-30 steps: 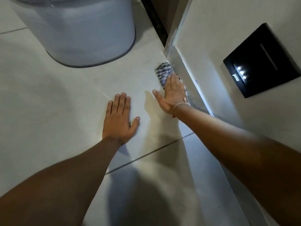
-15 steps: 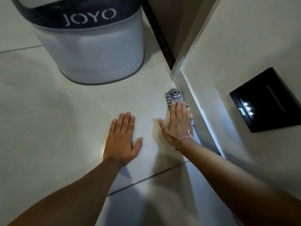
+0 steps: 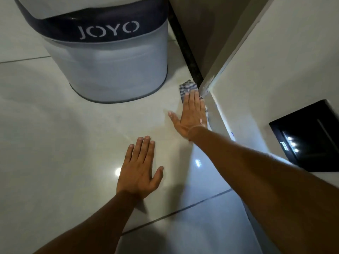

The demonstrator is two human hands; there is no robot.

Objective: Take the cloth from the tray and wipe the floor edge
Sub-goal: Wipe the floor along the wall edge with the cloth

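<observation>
A checked blue-and-white cloth (image 3: 188, 88) lies on the pale tiled floor, tight against the base of the white wall at the corner. My right hand (image 3: 190, 114) presses flat on top of it, fingers together and pointing away from me; only the cloth's far end and a thin strip along the wall show. My left hand (image 3: 140, 171) rests palm down on the floor tile, nearer to me and to the left, holding nothing. The floor edge (image 3: 218, 116) runs along the wall from the corner towards me. No tray is in view.
A large grey bin (image 3: 113, 57) marked JOYO stands on the floor beyond my hands. A dark doorway strip (image 3: 187, 50) runs behind the corner. A black wall plate (image 3: 308, 136) with small lights sits on the wall at right. A grout line (image 3: 176, 213) crosses the tiles near me.
My right hand has slid the cloth along the wall edge away from me, up to the corner. My left hand stayed flat on the floor. The view tilted up, showing more of the bin.
</observation>
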